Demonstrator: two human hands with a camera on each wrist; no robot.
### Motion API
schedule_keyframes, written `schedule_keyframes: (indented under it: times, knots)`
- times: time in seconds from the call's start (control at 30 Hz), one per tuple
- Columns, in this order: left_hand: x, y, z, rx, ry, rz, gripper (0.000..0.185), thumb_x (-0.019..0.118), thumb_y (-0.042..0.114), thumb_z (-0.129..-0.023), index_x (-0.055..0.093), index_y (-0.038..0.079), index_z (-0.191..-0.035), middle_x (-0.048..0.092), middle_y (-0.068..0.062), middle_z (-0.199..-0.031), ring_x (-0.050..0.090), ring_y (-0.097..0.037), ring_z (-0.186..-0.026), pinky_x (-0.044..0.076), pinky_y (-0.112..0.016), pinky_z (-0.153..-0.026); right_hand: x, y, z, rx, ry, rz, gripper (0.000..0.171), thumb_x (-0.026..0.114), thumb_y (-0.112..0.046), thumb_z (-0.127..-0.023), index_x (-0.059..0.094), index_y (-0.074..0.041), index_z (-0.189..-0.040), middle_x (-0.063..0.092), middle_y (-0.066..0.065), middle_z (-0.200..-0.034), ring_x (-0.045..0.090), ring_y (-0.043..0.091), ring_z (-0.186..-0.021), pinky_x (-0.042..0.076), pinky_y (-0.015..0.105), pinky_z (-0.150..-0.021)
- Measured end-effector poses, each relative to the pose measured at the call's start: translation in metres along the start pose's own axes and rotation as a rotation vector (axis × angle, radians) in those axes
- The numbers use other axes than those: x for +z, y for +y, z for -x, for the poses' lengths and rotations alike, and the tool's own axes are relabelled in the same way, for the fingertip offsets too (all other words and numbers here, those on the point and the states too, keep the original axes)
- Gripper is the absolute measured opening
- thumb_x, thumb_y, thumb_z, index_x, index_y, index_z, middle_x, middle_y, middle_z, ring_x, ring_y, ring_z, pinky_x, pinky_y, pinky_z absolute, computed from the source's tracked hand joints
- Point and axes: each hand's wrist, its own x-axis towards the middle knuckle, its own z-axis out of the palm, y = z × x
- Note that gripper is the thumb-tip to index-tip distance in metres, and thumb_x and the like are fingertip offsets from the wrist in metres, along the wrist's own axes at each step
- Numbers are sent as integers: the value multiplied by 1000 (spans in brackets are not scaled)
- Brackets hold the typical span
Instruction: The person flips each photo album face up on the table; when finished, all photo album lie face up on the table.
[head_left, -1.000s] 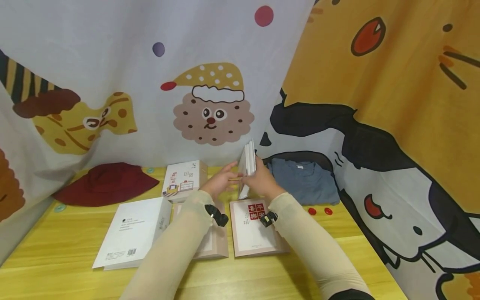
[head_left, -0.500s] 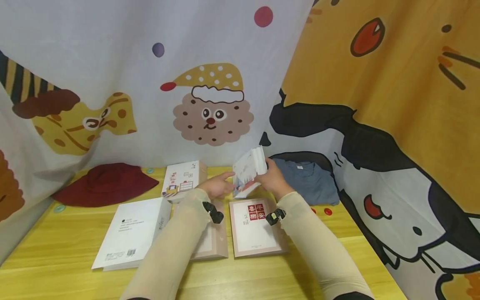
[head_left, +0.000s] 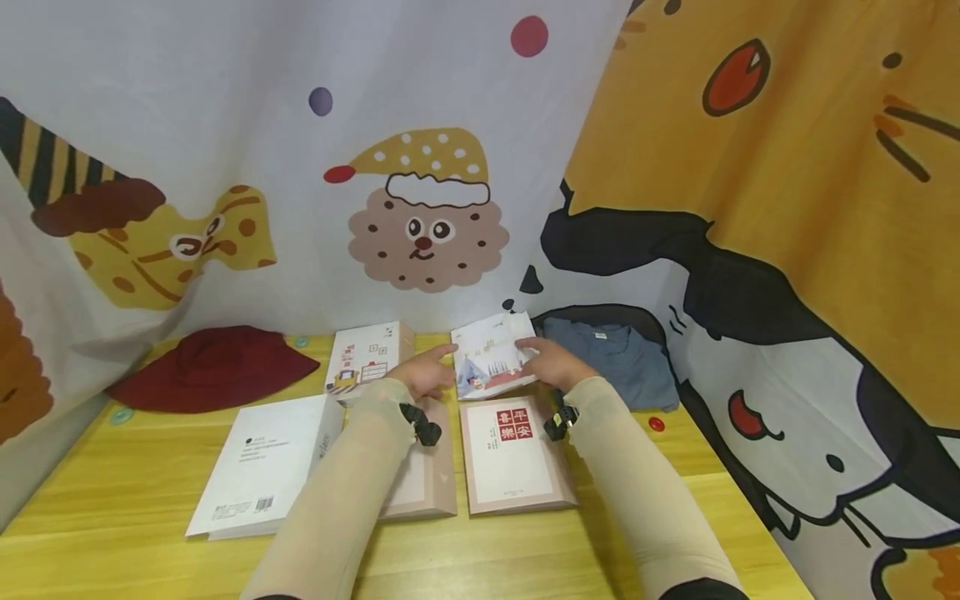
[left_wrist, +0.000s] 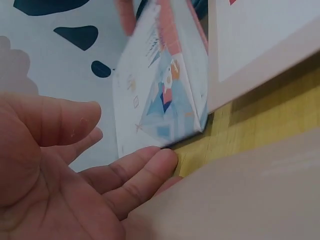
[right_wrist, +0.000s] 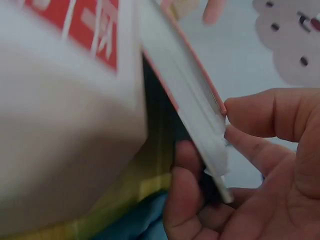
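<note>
Head view: a thin, stiff, light book (head_left: 491,357) is pinched at its right edge by the right hand (head_left: 551,363), while the left hand (head_left: 426,375), fingers relaxed, touches its opposite edge.

On the table lie five books (head_left: 492,360), one dark red hat (head_left: 213,367), one folded blue shirt (head_left: 611,358), two small red discs (head_left: 656,423) and two pale green discs (head_left: 120,415), with two hands (head_left: 551,363) above.
</note>
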Motion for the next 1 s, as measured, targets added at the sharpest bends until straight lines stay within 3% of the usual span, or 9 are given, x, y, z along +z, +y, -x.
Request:
schedule_keyframes:
  times: [0.13,0.23,0.3,0.4,0.47,0.53,0.7,0.87,1.0]
  knots:
    - [0,-2,0,-14,31,-1,70,50,7,-107,21,18,-170,51,-30,-151,61,-40,-123,54,-48,-102,1,9,-6,9,-25,41,79,65,2,-84,46,-9,-159,57,21,-142,60,18,-82,53,29,-67]
    - [1,-3,1,-16,42,10,69,50,6,-108,21,15,-170,52,-30,-147,63,-35,-116,57,-45,-98,4,13,-10,9,-48,90,78,68,-1,-85,47,-10,-159,54,20,-148,60,17,-95,56,28,-70]
    - [0,-3,2,-14,48,19,68,49,5,-108,20,14,-170,53,-30,-145,64,-32,-110,58,-42,-96,7,14,-12,8,-58,117,77,71,-6,-87,47,-12,-160,53,20,-151,58,20,-90,56,33,-72]
    - [0,-1,4,-23,63,31,68,49,6,-108,21,15,-170,54,-29,-141,64,-29,-102,59,-40,-92,8,12,-13,9,-39,135,75,72,-13,-89,48,-14,-159,49,18,-157,58,24,-102,55,43,-95]
    - [-1,-1,5,-25,69,34,68,49,6,-108,21,16,-170,55,-29,-138,66,-29,-98,59,-40,-90,8,10,-12,4,-28,118,74,72,-14,-89,48,-13,-159,46,20,-161,57,31,-119,47,51,-111]
    - [-1,-1,5,-27,72,33,68,49,6,-108,21,16,-170,56,-29,-137,66,-29,-98,59,-39,-89,8,7,-11,4,-31,76,73,70,-14,-90,47,-10,-159,41,21,-164,46,35,-141,37,55,-121]
    - [-4,-3,8,-17,71,20,68,49,6,-108,20,13,-170,56,-28,-135,66,-28,-99,59,-38,-91,11,3,-11,2,-49,1,72,69,-14,-93,43,-6,-160,37,23,-166,39,42,-149,33,57,-124]
    - [-16,-1,16,37,70,-60,75,54,3,-103,18,6,-169,57,-29,-133,66,-25,-92,61,-38,-87,15,-1,-14,-46,-18,37,70,68,-24,-97,43,-9,-161,38,23,-166,35,42,-153,28,59,-125]
    - [-36,3,29,87,102,-88,76,56,4,-101,20,7,-168,51,-33,-144,66,-37,-113,58,-47,-98,20,-13,-11,-72,-19,34,70,69,-33,-98,44,-14,-161,43,24,-163,40,43,-150,32,60,-123]
